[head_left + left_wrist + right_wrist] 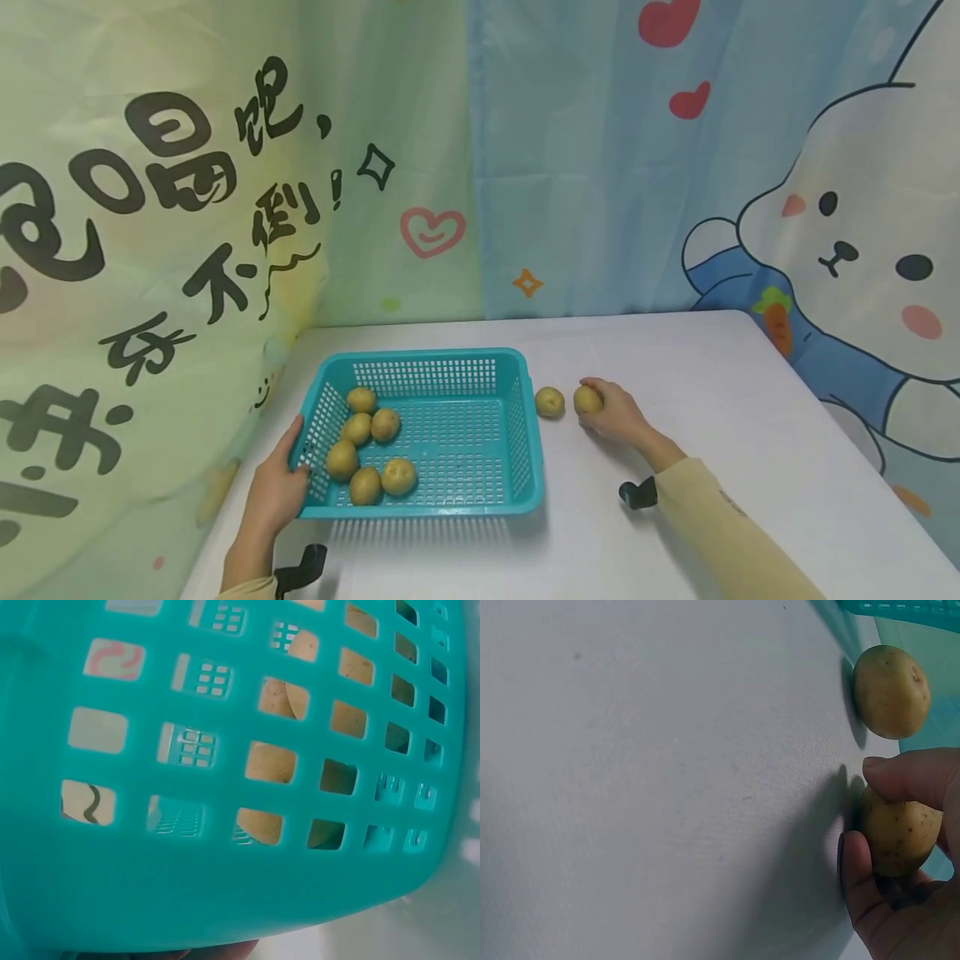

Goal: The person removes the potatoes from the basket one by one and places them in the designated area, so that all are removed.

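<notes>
- Holding a potato [900, 834]: right hand [619, 417], thumb and fingers clamped on opposite sides of it; contact with the bench [675, 358] cannot be told.
- Second potato [550, 402] lies just left of the held one, between the right hand and the basket [525, 433].
- Left hand [277, 493] touches the basket's left side; finger curl cannot be told.
- Six potatoes [342, 461] inside, toward the left.

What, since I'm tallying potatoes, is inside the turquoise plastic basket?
Six potatoes lie in the left part of the turquoise plastic basket; its perforated floor shows bare to their right. Directly beneath the potatoes, the floor is covered and cannot be seen.
</notes>
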Action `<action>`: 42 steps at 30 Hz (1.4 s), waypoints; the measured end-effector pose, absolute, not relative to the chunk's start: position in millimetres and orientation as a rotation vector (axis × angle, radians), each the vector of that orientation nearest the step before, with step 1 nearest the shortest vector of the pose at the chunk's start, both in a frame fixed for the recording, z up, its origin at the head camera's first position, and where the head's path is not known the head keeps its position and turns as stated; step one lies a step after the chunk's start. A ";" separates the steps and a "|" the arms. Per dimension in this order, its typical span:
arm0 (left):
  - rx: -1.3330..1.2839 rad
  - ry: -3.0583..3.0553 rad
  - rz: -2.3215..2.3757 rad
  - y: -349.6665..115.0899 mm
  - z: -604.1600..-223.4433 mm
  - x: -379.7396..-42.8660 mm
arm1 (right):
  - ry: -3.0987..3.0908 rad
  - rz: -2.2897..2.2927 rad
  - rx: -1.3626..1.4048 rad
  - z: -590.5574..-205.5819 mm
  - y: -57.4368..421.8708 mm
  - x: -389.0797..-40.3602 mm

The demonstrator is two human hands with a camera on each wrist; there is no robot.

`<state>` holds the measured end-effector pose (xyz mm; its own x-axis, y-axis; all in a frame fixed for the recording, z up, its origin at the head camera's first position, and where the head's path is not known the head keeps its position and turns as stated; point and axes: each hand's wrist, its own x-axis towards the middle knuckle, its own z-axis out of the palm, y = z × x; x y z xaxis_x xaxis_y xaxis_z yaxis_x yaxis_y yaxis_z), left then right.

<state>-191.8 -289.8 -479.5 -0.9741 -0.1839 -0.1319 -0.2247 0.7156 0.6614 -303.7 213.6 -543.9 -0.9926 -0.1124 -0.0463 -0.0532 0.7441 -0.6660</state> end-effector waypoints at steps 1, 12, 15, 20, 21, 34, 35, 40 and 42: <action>-0.343 2.856 1.114 -289.7 -479.4 -191.8 | 2.852 -1.091 -0.136 -543.9 213.5 -304.0; -0.355 2.851 1.110 -289.4 -478.6 -191.3 | 2.831 -1.115 -0.139 -543.8 213.2 -303.8; -0.355 2.848 1.113 -289.6 -479.0 -191.3 | 2.827 -1.124 -0.148 -542.5 214.3 -303.4; -0.348 2.852 1.103 -289.8 -479.7 -191.5 | 2.818 -1.126 -0.158 -540.9 216.8 -302.3; -0.346 2.854 1.102 -289.8 -479.7 -191.6 | 2.815 -1.132 -0.157 -540.7 217.5 -301.6; -0.373 2.873 1.075 -289.0 -477.6 -191.6 | 2.833 -1.189 -0.060 -538.7 245.2 -279.7; -0.375 2.870 1.075 -289.1 -477.7 -191.6 | 2.837 -1.193 -0.053 -537.1 247.5 -278.1; -0.361 2.870 1.078 -289.3 -477.3 -192.0 | 2.883 -1.251 -0.009 -525.3 250.9 -271.4; -0.355 2.866 1.080 -289.4 -476.9 -192.1 | 2.912 -1.277 -0.017 -517.5 245.5 -269.2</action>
<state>-192.1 -289.4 -476.9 -0.9719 -0.1932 -0.1346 -0.2339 0.7282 0.6442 -269.2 245.5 -517.5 -0.9992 0.0054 0.0394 -0.0253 0.6777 -0.7349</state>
